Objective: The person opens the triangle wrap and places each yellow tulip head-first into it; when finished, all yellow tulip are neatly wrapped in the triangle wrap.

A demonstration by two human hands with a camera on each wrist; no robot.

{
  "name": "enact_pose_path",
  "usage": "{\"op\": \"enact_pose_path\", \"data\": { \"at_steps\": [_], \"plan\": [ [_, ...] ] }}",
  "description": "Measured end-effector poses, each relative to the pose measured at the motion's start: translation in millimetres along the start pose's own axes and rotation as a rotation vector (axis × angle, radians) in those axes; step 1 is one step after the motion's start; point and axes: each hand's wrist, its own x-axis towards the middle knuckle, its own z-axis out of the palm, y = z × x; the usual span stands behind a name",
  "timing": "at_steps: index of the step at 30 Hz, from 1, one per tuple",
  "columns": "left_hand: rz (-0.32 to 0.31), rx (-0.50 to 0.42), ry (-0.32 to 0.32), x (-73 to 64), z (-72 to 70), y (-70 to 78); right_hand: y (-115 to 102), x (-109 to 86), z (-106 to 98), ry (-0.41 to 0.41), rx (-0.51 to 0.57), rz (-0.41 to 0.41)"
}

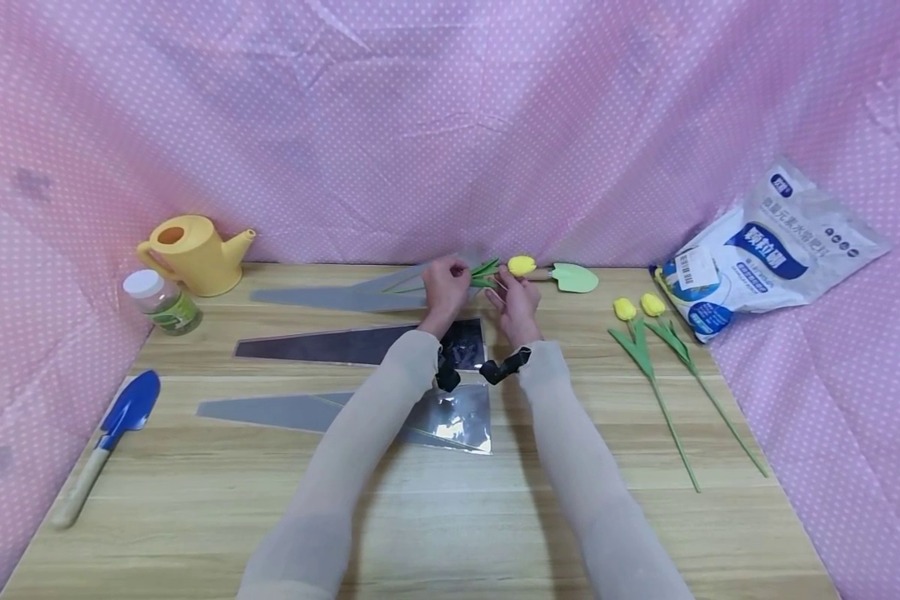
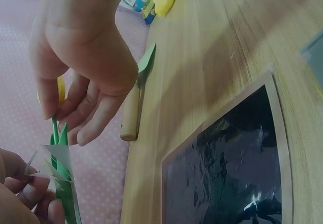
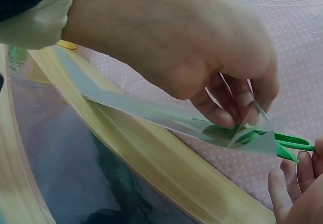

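A yellow tulip (image 1: 522,266) lies with its green stem and leaves inside a clear tapered flower sleeve (image 1: 322,296), its bloom beyond the wide end. My left hand (image 1: 446,287) pinches the edge of the sleeve's opening, seen closely in the right wrist view, where the sleeve (image 3: 136,110) slants along the table's back edge. With thumb and fingertips my right hand (image 1: 519,307) pinches the stem just outside the opening. In the left wrist view the right hand (image 2: 83,47) partly hides the bloom.
Nearer me lie a dark sleeve (image 1: 315,345) and another clear sleeve (image 1: 270,408). Two yellow tulips (image 1: 648,362) and a fertilizer bag (image 1: 765,250) are right. A green trowel (image 1: 574,278) lies behind my right hand. Watering can (image 1: 198,254), jar (image 1: 167,307) and blue trowel (image 1: 131,404) are left.
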Motion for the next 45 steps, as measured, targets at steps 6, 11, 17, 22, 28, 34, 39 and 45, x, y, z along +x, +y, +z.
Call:
{"op": "enact_pose_path", "data": {
  "at_steps": [6, 11, 17, 22, 28, 34, 39, 45],
  "plan": [
    [0.013, -0.01, -0.009, -0.6, 0.5, 2.2, 2.5, 0.0, 2.6, 0.0, -0.015, -0.005],
    [0.02, -0.022, -0.014, -1.3, 1.1, 5.1, 4.7, 0.5, 4.8, -0.001, -0.031, -0.007],
    [0.027, -0.039, -0.035, -2.6, 2.2, 8.9, 7.2, -0.8, 6.1, -0.026, -0.046, -0.003],
    [0.046, -0.053, -0.066, -1.8, 1.8, 10.0, 8.0, -2.3, 6.8, -0.049, -0.049, -0.005],
    [0.105, -0.086, -0.082, 8.5, -9.7, 1.0, 6.9, -2.1, 4.9, -0.043, -0.056, -0.02],
    [0.09, -0.091, -0.182, 28.3, -38.0, -21.2, 5.8, -1.0, 2.1, -0.047, -0.036, -0.014],
    [0.129, 0.029, -0.369, 39.9, -61.8, -43.5, 4.7, -2.2, 1.6, -0.047, -0.028, -0.022],
    [0.176, 0.3, -0.617, 44.0, -75.8, -68.8, 4.2, -1.9, 1.2, -0.039, -0.011, -0.035]
  ]
}}
